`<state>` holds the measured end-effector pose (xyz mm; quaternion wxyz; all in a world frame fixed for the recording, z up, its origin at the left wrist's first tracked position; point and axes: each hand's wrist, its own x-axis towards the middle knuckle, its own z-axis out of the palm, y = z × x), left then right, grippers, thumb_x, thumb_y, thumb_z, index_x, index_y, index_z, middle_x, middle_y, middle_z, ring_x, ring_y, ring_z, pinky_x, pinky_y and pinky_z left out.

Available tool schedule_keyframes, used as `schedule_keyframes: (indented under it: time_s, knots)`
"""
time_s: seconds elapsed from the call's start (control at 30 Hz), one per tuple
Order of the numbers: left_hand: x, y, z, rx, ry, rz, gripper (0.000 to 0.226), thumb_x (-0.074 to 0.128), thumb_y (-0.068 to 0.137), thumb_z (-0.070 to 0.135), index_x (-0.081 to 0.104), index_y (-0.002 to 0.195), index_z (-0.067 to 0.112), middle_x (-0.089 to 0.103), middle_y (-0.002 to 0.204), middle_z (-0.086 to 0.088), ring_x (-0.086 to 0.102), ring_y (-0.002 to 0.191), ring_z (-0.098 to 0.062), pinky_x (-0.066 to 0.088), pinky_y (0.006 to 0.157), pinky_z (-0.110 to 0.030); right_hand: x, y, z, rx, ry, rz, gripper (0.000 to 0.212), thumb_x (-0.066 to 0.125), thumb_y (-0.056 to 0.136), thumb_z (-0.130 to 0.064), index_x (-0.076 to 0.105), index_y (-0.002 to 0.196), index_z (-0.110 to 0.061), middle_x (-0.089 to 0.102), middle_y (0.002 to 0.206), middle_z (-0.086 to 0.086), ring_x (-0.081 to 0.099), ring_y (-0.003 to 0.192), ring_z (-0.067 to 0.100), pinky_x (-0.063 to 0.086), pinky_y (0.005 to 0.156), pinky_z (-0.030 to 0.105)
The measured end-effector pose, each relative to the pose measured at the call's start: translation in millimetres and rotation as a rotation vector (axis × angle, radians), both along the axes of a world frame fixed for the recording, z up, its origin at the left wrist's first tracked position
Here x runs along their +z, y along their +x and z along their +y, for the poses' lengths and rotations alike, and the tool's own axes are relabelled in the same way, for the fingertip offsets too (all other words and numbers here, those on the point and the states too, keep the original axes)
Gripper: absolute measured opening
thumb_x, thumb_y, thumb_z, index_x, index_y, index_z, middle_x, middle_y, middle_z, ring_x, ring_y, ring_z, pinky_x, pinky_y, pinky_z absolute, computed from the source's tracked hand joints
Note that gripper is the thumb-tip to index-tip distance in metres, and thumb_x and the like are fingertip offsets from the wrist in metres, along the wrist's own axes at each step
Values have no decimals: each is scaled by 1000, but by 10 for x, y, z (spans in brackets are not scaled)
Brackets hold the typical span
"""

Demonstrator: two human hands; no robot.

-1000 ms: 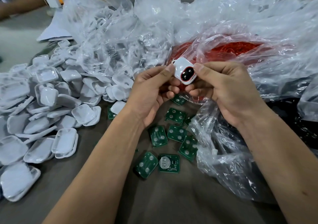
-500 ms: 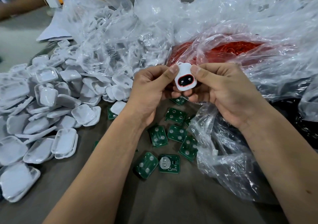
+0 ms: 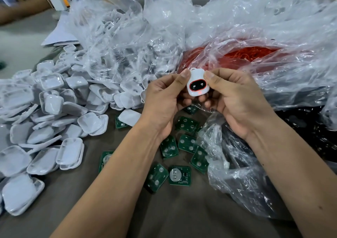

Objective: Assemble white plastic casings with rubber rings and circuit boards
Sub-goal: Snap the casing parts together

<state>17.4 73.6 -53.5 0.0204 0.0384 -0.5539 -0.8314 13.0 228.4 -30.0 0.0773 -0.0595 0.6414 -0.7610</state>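
Vs a second back: the white casing (image 3: 197, 84) had been tilted, its window facing right; it was turned square to the camera, loop end up. Hands barely shifted otherwise.

Left hand (image 3: 164, 99) gripped the casing, thumb on its upper left corner, fingers curled beneath. Right hand (image 3: 235, 99) gripped it too, thumb on the upper right corner, fingers curled under. Casing was held between them above the table (image 3: 182, 215), in front of the bag of red rings (image 3: 242, 55). One red ring showed around the casing's dark oval window, plus a small red spot below it.

Counts: one casing in hand. Loose green circuit boards (image 3: 187, 143) on the table under the hands: about nine visible, some partly hidden by an arm, a shell or plastic; one (image 3: 179, 175) lay with its round silver battery holder up. White shells (image 3: 52, 113) in the heap at left: too many to count, more inside a clear bag (image 3: 118, 42) behind. Red rings: a tangled mass, uncountable.

Surface was a grey-brown tabletop. Crumpled clear bags (image 3: 240, 164) covered the right and far side. Another person's arm (image 3: 23, 11) and a small white device (image 3: 58, 2) with a cable were at far left.
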Motion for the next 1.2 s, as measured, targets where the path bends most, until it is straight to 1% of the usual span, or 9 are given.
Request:
schedule_keyframes:
  time_s: [0.17, 0.33, 0.43, 0.57, 0.7, 0.9, 1.03, 1.1, 1.2]
  knots:
    - [13, -9, -56, -12, 13, -38, 14, 68, 97, 17, 73, 95, 4, 71, 82, -13, 64, 66, -19, 55, 55, -23, -15, 3, -23, 3, 71, 27, 19, 60, 104, -13, 73, 90, -7, 72, 75, 7, 64, 62, 14, 51, 52, 22]
    - [21, -3, -54, -5, -66, 32, 14, 67, 96, 11, 73, 86, 4, 70, 74, -9, 62, 63, -18, 55, 56, -25, -11, 16, -45, -17, 99, 47, 20, 61, 104, -17, 72, 94, -4, 74, 78, 10, 67, 62, 18, 53, 50, 25]
    - [22, 5, -32, 15, -80, 67, 15, 65, 97, 9, 72, 87, 0, 68, 74, -13, 59, 64, -23, 54, 56, -25, -15, 18, -38, -14, 100, 57, 18, 62, 103, -16, 72, 92, -5, 75, 80, 12, 67, 62, 17, 52, 49, 24]
    - [28, 13, -10, 43, -94, 93, 15, 64, 97, 6, 69, 88, -6, 63, 77, -18, 52, 62, -26, 50, 53, -27, -14, 11, -22, -6, 120, 74, 18, 64, 102, -15, 72, 86, -9, 74, 75, 9, 64, 58, 13, 50, 48, 22]
    - [29, 18, -3, 50, -103, 97, 15, 65, 96, 5, 68, 89, -8, 62, 81, -22, 51, 69, -31, 48, 55, -31, -5, 14, -15, -3, 126, 91, 19, 64, 101, -13, 71, 84, -11, 73, 74, 8, 64, 57, 13, 49, 47, 21]
    - [26, 14, -26, 4, -96, 107, 16, 65, 98, 12, 70, 90, -1, 65, 78, -17, 59, 63, -24, 54, 56, -28, -13, 25, -45, -31, 85, 101, 17, 63, 102, -15, 71, 88, -10, 74, 77, 10, 66, 60, 17, 51, 50, 24]
    - [23, 24, -53, -22, -99, 128, 13, 65, 100, 15, 72, 90, 11, 69, 81, -9, 65, 68, -18, 56, 58, -27, -21, 15, -53, -34, 76, 102, 14, 63, 102, -17, 72, 93, -12, 74, 88, 13, 68, 69, 21, 55, 56, 28]
    - [23, 24, -68, -24, -96, 140, 15, 64, 99, 13, 74, 89, 15, 72, 83, -7, 68, 73, -17, 58, 62, -29, -24, 11, -51, -29, 72, 106, 13, 63, 103, -16, 73, 95, -12, 75, 92, 16, 70, 71, 25, 55, 57, 29]
    - [11, 16, -84, -16, -118, 153, 14, 64, 98, 11, 76, 90, 14, 73, 87, -9, 70, 80, -22, 62, 72, -38, -34, 8, -51, -31, 81, 113, 14, 63, 102, -15, 74, 94, -13, 75, 93, 17, 69, 75, 26, 55, 56, 29]
